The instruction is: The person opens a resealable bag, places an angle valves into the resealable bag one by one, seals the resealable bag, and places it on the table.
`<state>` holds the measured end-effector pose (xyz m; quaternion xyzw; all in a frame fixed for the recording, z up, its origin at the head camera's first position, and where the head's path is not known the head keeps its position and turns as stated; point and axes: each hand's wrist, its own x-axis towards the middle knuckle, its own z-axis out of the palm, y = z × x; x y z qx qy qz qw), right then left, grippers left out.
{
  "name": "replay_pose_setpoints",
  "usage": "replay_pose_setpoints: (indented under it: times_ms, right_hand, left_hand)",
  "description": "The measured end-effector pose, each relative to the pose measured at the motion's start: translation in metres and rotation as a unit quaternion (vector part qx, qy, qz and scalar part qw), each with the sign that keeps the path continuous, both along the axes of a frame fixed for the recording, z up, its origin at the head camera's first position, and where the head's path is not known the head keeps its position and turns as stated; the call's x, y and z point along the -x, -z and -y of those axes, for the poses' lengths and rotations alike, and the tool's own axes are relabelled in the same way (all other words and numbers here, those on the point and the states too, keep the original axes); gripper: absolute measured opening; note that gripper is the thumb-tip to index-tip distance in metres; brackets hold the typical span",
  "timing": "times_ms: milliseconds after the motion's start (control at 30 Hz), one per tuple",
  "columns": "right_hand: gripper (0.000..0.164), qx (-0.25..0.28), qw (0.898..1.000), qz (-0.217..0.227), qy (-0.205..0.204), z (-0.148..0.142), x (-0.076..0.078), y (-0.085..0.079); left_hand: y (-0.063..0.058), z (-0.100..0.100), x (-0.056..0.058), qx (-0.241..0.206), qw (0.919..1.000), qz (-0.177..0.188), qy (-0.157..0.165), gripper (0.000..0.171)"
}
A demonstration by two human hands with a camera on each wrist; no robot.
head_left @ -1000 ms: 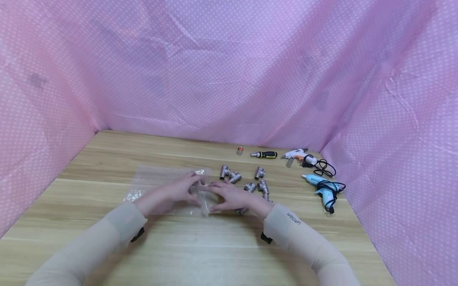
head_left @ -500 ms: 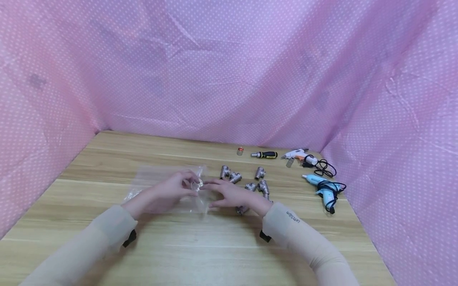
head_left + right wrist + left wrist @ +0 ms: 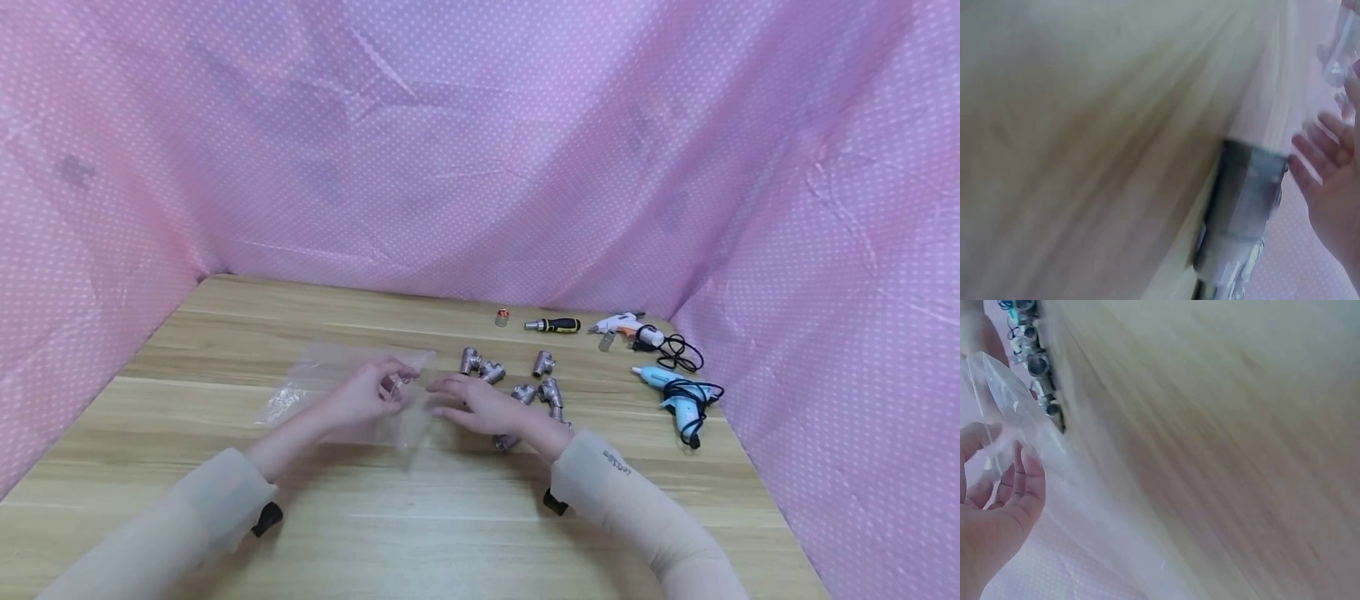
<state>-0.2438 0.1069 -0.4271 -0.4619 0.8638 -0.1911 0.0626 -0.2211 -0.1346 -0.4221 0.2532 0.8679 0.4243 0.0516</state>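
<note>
A clear plastic bag (image 3: 303, 377) lies across the table left of centre. My left hand (image 3: 366, 395) pinches its right end between curled fingers and thumb; in the left wrist view the film (image 3: 1013, 400) stands up around the fingers. Just right of the bag is my right hand (image 3: 483, 407), its fingers loosely bent and nothing in its grasp. Behind and beside that hand lie several silvery metal tee pipe fittings (image 3: 543, 363), some partly covered by it. One fitting (image 3: 1238, 206) looms close in the right wrist view.
Toward the back are a small glass jar with red in it (image 3: 502, 317), a black and yellow screwdriver (image 3: 555, 325) and a small metal piece (image 3: 607, 341). At right lie a white glue gun (image 3: 621, 323) and a blue glue gun (image 3: 678, 396) with black cords. Pink curtains (image 3: 480, 183) enclose the table.
My left hand has drawn back left and slightly toward me, pulling the bag's right end along. The gap to my right hand has widened; the right hand has barely shifted.
</note>
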Motion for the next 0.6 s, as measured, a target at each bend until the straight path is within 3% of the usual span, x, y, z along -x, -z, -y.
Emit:
replay_pose_setpoints:
  times_ms: [133, 300, 467, 600]
  right_hand:
    - [0.04, 0.063, 0.995, 0.007, 0.075, 0.006, -0.007, -0.004]
    - [0.034, 0.15, 0.979, 0.0, 0.136, 0.012, -0.012, -0.006]
    - [0.038, 0.146, 0.969, -0.017, 0.196, 0.015, -0.015, -0.006]
    - [0.041, 0.121, 0.972, 0.017, 0.198, 0.015, -0.017, -0.007]
  left_hand:
    - [-0.007, -0.004, -0.008, 0.006, 1.0, -0.005, -0.002, 0.065]
    - [-0.013, -0.01, -0.012, -0.011, 0.9999, -0.008, -0.006, 0.07]
    - [-0.014, -0.013, -0.014, -0.017, 0.9999, -0.003, 0.001, 0.075]
    - [-0.015, -0.014, -0.015, 0.0, 0.9999, -0.012, 0.005, 0.081]
